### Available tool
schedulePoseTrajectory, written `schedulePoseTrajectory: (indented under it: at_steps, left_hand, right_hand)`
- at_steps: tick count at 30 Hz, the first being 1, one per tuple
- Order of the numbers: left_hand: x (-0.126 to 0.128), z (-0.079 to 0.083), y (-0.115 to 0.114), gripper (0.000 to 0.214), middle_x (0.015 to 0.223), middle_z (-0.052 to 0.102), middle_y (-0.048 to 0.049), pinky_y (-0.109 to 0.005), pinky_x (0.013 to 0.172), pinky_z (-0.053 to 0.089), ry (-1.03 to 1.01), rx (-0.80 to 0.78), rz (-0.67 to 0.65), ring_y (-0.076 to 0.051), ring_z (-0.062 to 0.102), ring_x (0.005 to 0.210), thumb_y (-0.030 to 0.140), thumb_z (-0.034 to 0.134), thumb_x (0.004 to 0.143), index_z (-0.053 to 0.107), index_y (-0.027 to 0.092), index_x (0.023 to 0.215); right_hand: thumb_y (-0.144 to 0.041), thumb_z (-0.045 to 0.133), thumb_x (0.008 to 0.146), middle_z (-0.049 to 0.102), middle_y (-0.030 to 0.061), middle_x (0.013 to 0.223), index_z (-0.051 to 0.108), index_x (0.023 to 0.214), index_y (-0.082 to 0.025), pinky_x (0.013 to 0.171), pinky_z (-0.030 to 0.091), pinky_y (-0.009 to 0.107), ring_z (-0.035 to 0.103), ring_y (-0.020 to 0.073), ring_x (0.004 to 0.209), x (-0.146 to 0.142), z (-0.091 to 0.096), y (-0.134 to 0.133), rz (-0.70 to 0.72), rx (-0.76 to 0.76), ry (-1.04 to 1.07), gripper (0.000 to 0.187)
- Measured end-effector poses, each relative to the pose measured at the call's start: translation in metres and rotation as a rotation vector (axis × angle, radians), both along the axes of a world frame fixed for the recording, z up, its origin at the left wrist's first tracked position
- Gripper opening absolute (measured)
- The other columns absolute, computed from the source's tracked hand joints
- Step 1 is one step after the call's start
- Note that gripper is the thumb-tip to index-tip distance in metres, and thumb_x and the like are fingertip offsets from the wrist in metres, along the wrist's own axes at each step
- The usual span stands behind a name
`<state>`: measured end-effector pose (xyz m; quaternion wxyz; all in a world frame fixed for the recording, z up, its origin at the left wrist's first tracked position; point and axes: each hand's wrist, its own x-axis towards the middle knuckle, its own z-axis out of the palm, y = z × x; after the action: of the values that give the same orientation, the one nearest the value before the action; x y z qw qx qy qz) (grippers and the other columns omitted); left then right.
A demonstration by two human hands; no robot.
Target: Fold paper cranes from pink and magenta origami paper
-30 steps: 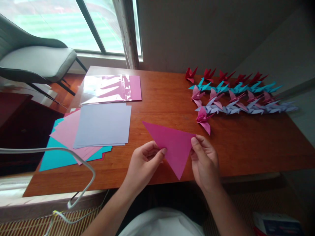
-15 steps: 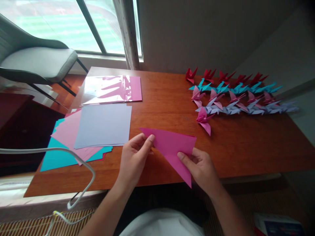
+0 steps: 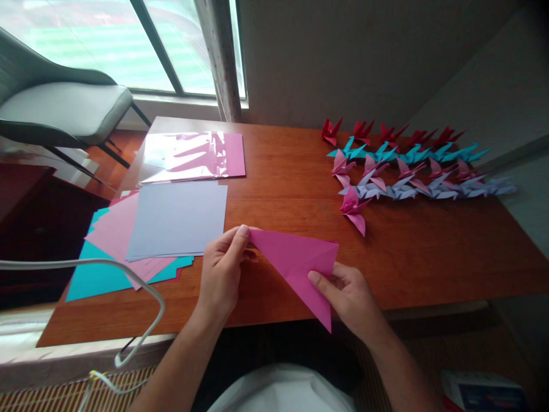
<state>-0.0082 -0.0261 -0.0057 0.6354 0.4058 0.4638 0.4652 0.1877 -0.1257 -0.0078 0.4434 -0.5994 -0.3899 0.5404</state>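
Note:
A bright pink sheet of origami paper [image 3: 295, 257], folded into a triangle, is held above the front of the table between both hands. My left hand [image 3: 225, 260] pinches its left tip between thumb and fingers. At the right side, my right hand [image 3: 343, 289] grips the triangle with the thumb on top and the fingers behind, partly hidden by the paper. One corner points down toward the table's front edge. Just beyond the right hand stands a folded pink paper crane [image 3: 354, 210].
Rows of red, turquoise [image 3: 381, 152], pink and pale lilac cranes [image 3: 403, 190] stand at the back right. To the left lie pale lilac sheets [image 3: 178, 220] over pink and turquoise paper [image 3: 96, 269], and a plastic-wrapped pink pack [image 3: 235, 154]. A white cable [image 3: 159, 303] loops at the left.
My left hand has slid left, out to the tip of the pink triangle, which its thumb now covers. The right hand keeps its grip, almost in the same place.

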Motion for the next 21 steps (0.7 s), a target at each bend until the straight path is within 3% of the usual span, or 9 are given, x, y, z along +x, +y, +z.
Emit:
schedulePoseTrajectory:
  at_steps: [8,13,18,21]
  left_hand:
    - [0.004,0.004,-0.002,0.023,0.083,0.069,0.0007,-0.018,0.058,0.052,0.005,-0.026,-0.07,-0.011,0.062,0.07,0.041,0.067,0.092,0.071,0.019,0.09]
    - [0.019,0.008,-0.014,0.03,0.069,0.065,0.0011,-0.02,0.057,0.053,0.042,-0.05,-0.199,-0.011,0.061,0.061,0.043,0.069,0.089,0.066,0.015,0.079]
    - [0.023,0.007,-0.025,0.033,0.068,0.065,-0.0007,-0.02,0.057,0.051,0.097,-0.02,-0.33,-0.012,0.06,0.06,0.044,0.067,0.09,0.065,0.015,0.076]
    - [0.021,0.007,-0.027,0.037,0.063,0.063,-0.0009,-0.019,0.054,0.048,0.121,0.005,-0.35,-0.011,0.058,0.058,0.044,0.064,0.092,0.063,0.015,0.07]
  right_hand:
    - [-0.042,0.068,0.091,0.075,0.0053,0.083,0.079,0.098,-0.019,0.071,0.053,0.029,0.068,0.021,0.082,-0.006,-0.001,0.0,-0.044,-0.014,-0.023,0.026]
    - [-0.04,0.067,0.092,0.075,0.0044,0.082,0.079,0.098,-0.019,0.072,0.054,0.028,0.068,0.0189,0.077,-0.013,0.004,0.004,-0.068,0.022,-0.013,0.025]
    - [-0.041,0.07,0.089,0.079,0.0057,0.09,0.078,0.098,-0.02,0.073,0.057,0.029,0.072,0.0204,0.081,-0.019,0.011,0.009,-0.201,0.038,0.028,0.025]
    - [-0.042,0.071,0.088,0.079,0.0066,0.091,0.079,0.097,-0.02,0.074,0.058,0.029,0.073,0.0212,0.081,-0.021,0.013,0.01,-0.212,0.051,0.024,0.025]
